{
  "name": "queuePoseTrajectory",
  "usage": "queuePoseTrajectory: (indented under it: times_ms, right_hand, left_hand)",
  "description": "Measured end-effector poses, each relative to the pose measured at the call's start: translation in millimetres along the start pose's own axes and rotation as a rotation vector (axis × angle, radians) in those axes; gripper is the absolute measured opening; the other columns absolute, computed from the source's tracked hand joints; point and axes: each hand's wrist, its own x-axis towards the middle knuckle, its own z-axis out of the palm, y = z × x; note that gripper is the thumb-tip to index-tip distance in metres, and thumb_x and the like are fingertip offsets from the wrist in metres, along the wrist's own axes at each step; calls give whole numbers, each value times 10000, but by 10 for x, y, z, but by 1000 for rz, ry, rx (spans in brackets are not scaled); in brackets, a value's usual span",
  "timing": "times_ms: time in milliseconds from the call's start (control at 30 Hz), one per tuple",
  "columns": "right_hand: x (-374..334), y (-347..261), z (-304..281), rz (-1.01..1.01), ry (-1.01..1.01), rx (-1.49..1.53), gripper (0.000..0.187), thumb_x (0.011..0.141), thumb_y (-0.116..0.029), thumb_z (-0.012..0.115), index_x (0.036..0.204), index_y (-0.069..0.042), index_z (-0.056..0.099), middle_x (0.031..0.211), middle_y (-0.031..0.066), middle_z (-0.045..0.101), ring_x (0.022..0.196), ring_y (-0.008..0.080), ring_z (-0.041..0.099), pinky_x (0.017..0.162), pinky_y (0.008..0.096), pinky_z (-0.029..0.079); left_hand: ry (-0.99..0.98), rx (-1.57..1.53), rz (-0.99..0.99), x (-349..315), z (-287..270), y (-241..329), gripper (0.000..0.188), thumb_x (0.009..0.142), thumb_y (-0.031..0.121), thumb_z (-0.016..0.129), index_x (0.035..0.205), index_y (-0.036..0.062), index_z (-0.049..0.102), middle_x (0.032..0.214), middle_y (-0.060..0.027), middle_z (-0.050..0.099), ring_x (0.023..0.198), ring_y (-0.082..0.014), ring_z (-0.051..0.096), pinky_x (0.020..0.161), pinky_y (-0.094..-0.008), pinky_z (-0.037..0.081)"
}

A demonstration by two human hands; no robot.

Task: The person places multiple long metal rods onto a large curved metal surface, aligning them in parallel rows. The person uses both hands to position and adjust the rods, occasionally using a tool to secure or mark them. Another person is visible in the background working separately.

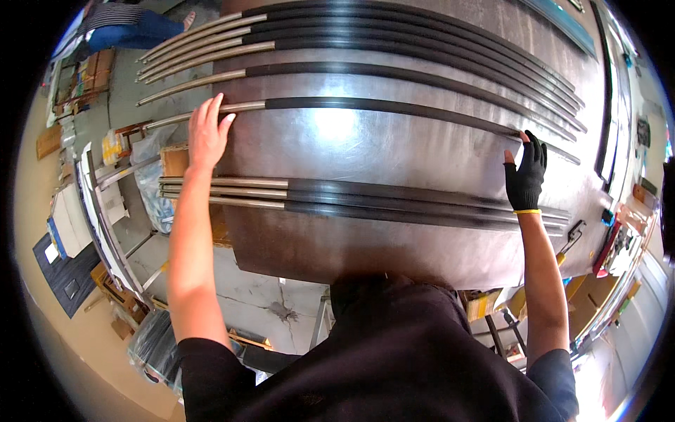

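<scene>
A long metal rod (337, 103) with a black covering along most of its length and a bare silvery left end lies across the dark tabletop (295, 151). My bare left hand (209, 132) is closed around its silvery end, fingers over the rod and thumb on the near side. At the rod's right part, my right hand (527, 169) wears a black glove that leaves the thumb tip and one fingertip bare. Its fingers rest across the rod, with the thumb held apart. Just beyond lies another such rod (337, 68).
Several similar rods (365, 32) lie side by side at the far edge. A nearer bundle of rods (365, 200) lies between my forearms. Their silvery ends jut past the table's left edge. A tool with a yellow handle (571, 243) sits near the right edge. A person's leg (137, 32) shows at far left.
</scene>
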Motion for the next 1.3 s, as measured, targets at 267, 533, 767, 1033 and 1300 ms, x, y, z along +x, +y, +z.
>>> queuePoseTrajectory:
  times_ms: [267,533,767,1033,1300]
  right_hand:
    - [307,-548,257,-177,-77,216,487,788,-153,739,1254,-93,613,1253,146,619,1140,362,561,1017,478,418]
    - [375,-573,315,-135,-75,196,168,759,-185,721,893,-85,732,864,104,701,834,332,656,746,425,518]
    - [-49,-160,132,-37,-118,212,235,730,-200,733,933,-83,712,890,98,685,859,330,636,773,445,491]
    - [-254,-197,-60,-15,-96,195,721,787,-230,742,1424,-64,448,1390,173,516,1297,379,465,1115,482,340]
    - [-594,-308,-96,23,-184,133,767,799,-324,748,1429,-26,428,1450,203,454,1370,398,393,1161,513,278]
  left_hand:
    - [-159,-37,26,-3,-243,-296,422,929,214,660,1330,113,580,1282,-132,595,1177,-337,564,996,-412,457]
    - [-169,9,137,-45,-156,-413,293,939,142,632,1210,33,611,1171,-138,632,1097,-345,594,919,-416,486]
    - [-209,-41,146,-132,-179,102,283,920,153,657,1178,40,628,1134,-129,638,1073,-336,602,893,-419,498]
    - [-182,-103,138,-242,-168,330,481,955,178,613,1408,65,500,1428,-125,512,1311,-319,487,1088,-424,403]
    - [-203,7,192,-577,-116,365,505,1027,240,487,1487,46,409,1509,-141,442,1402,-320,406,1166,-450,314]
